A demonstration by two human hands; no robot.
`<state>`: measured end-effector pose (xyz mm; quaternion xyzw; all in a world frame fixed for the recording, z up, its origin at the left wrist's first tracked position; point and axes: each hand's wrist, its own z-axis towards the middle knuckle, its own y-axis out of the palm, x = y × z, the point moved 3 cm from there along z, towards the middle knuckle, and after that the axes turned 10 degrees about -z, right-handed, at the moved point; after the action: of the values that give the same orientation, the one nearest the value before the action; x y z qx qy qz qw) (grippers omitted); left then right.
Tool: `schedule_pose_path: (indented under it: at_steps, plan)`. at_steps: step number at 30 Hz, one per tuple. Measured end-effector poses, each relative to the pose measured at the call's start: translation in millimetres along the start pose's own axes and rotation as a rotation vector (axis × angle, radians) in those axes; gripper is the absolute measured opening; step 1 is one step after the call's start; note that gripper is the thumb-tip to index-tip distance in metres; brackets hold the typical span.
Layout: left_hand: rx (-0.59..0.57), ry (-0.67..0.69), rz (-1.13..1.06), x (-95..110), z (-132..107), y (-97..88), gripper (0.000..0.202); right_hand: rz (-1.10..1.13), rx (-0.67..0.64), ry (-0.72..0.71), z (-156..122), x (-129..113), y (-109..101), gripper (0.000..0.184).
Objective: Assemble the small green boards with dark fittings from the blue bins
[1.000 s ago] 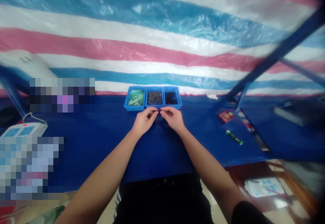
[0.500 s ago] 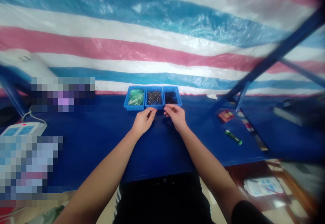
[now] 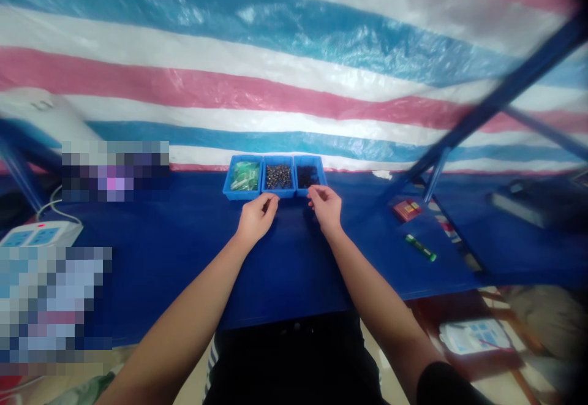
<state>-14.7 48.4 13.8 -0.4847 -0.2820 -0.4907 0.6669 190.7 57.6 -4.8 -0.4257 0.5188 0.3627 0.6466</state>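
Note:
Three blue bins stand side by side at the back of the blue table. The left bin (image 3: 243, 196) has green and clear plastic pieces (image 3: 245, 176) in it. Small metallic parts (image 3: 278, 176) fill the middle bin (image 3: 279, 193), and small black parts (image 3: 307, 176) lie in the right bin (image 3: 320, 165). My left hand (image 3: 258, 214) is just in front of the middle bin, thumb and fingers pinched together. In front of the right bin is my right hand (image 3: 326, 206), its fingertips also pinched. Anything between the fingers of either hand is too small to make out.
On the table's right side lie a dark red box (image 3: 407, 210) and a green tube (image 3: 421, 247). A white power strip (image 3: 43, 233) is at the left, beside blurred-out items. A blue metal frame (image 3: 487, 108) slants up at the right, before a striped plastic sheet (image 3: 294, 102).
My right hand has moved to the right, away from the left hand, widening the gap between them. My left hand has shifted only slightly left and stays pinched.

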Motion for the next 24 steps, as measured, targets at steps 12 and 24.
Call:
schedule_pose_path:
  at_steps: [12, 24]
  plan:
    - [0.326, 0.012, -0.040, -3.5, -0.5, -13.5, 0.029, -0.819, -0.483, -0.782, -40.1, -19.1, 37.7, 0.029]
    - [0.329, 0.027, -0.032, -3.4, -0.3, -11.6, 0.024, -0.762, -0.457, -0.810, -32.9, -17.2, 35.0, 0.017]
